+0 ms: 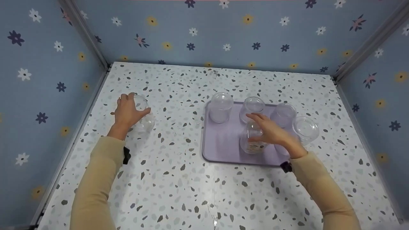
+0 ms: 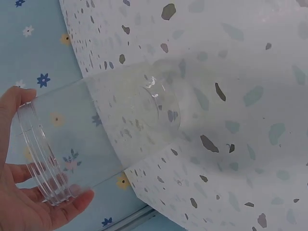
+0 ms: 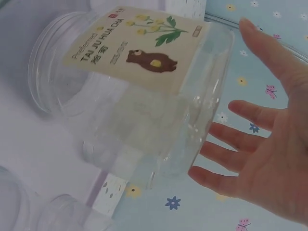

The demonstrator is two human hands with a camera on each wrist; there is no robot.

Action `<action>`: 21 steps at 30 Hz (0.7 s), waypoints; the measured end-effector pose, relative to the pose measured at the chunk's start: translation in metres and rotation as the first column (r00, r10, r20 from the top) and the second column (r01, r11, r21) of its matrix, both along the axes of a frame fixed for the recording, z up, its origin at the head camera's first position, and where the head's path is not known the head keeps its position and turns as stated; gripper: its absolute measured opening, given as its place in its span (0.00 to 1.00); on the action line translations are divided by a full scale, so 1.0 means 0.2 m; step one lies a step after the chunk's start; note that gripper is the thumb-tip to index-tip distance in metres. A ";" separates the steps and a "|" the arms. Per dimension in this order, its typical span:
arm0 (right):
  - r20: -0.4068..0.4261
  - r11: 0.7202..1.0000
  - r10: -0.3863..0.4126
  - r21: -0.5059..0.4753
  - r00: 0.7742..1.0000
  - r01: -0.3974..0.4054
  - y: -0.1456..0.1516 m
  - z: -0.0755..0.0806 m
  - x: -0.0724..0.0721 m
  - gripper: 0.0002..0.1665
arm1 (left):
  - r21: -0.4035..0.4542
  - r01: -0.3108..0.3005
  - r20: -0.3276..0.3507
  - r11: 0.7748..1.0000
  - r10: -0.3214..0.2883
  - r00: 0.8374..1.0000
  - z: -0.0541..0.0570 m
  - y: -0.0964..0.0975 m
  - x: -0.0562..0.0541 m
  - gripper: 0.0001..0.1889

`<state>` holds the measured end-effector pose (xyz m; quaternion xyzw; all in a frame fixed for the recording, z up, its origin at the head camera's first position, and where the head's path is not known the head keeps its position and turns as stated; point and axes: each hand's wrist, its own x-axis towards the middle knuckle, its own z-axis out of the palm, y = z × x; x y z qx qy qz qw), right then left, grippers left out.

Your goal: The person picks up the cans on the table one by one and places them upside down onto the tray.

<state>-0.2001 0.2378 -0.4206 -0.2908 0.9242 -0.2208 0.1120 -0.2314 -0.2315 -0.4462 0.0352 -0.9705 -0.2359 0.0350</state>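
Observation:
My left hand point(image 1: 126, 110), over the left of the table, grips a clear plastic jar point(image 2: 120, 115) by its ringed rim end. Fingers and thumb curl round that rim in the left wrist view. The jar's smooth round end points down at the table; whether it touches is unclear. On the purple tray point(image 1: 220, 148) stands another clear jar point(image 3: 125, 106), rim end down, with a label point(image 3: 144, 53) showing yellow flowers and a brown bear. Beside its upper end is my right hand point(image 1: 270, 131), fingers spread and nearly straight; fingertip contact cannot be made out.
More clear jars stand along the tray's back, one at the left point(image 1: 220, 108), one in the middle point(image 1: 252, 107), one farther right point(image 1: 284, 115). Another jar point(image 1: 306, 129) is at the tray's right edge. Flower-patterned panels point(image 1: 204, 32) enclose the speckled table point(image 1: 179, 179).

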 end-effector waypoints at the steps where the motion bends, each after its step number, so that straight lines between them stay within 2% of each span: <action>1: -0.011 1.000 -0.012 -0.018 1.000 0.012 0.00 0.00 0.00 0.49 | 0.009 0.002 -0.014 1.000 -0.001 1.000 0.00 0.01 0.00 0.42; 6: -0.072 0.986 -0.096 -0.142 0.993 0.085 -0.03 0.00 0.02 0.42 | 0.049 0.005 -0.081 0.999 -0.001 0.997 0.00 0.06 0.02 0.40; 11: -0.107 0.953 -0.166 -0.272 0.980 0.132 -0.05 0.01 0.02 0.37 | 0.084 0.011 -0.114 0.996 -0.001 0.994 -0.01 0.11 0.03 0.41; 17: -0.067 0.902 -0.231 -0.390 0.971 0.188 -0.08 0.00 0.03 0.33 | 0.144 0.017 -0.154 0.989 0.005 0.988 -0.03 0.18 0.06 0.41; 21: -0.046 0.862 -0.271 -0.457 0.961 0.221 -0.09 -0.01 0.04 0.30 | 0.185 0.037 -0.215 0.982 0.004 0.977 -0.05 0.23 0.07 0.40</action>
